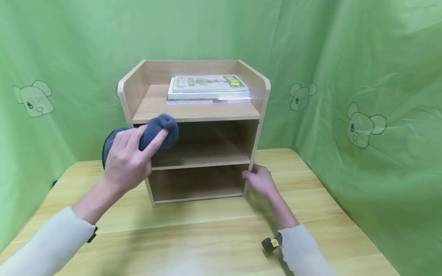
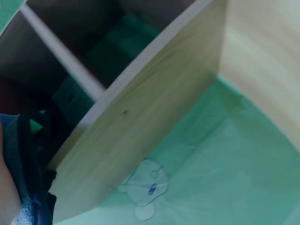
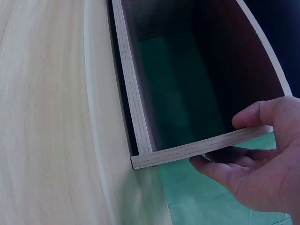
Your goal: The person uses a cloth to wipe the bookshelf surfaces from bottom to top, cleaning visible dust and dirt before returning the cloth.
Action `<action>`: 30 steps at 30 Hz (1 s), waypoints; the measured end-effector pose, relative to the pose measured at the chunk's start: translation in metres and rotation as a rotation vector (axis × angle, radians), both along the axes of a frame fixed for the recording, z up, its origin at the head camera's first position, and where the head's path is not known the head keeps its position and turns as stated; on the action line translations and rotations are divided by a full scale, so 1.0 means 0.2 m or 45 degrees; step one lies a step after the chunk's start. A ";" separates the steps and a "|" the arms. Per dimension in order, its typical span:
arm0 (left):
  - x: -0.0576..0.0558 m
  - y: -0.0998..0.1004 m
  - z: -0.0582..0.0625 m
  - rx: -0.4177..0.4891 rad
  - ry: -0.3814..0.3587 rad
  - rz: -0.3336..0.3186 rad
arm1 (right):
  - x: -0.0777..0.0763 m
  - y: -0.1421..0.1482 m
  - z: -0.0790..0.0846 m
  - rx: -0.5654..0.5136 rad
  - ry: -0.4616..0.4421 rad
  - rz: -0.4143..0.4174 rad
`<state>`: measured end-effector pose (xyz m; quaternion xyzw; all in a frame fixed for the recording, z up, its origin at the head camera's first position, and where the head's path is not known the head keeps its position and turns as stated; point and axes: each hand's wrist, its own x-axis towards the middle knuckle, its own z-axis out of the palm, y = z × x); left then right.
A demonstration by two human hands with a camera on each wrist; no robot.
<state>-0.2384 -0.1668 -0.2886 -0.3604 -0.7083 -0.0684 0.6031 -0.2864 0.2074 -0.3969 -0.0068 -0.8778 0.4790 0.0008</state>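
A small wooden shelf unit [image 1: 203, 164] with an upper tray and two compartments stands on the table. My left hand [image 1: 127, 157] holds a bunched dark blue cloth [image 1: 160, 132] in front of the unit's upper left edge. In the left wrist view the cloth [image 2: 30, 178] hangs beside the unit's side panel [image 2: 136, 122]. Down at the lower right, my right hand [image 1: 260, 179] grips the right side panel. The right wrist view shows the thumb of the hand [image 3: 262, 164] inside the compartment and the fingers outside, around the panel edge [image 3: 201, 147].
A stack of books [image 1: 208, 90] lies on the unit's top. The wooden table [image 1: 207, 237] carries the unit, with green curtains [image 1: 214, 30] hanging behind and at both sides. A black wrist device [image 1: 271, 243] sits by the right sleeve.
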 end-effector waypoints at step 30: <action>-0.04 -0.15 -0.45 -0.394 0.002 0.099 | 0.00 0.00 -0.01 0.011 0.020 -0.002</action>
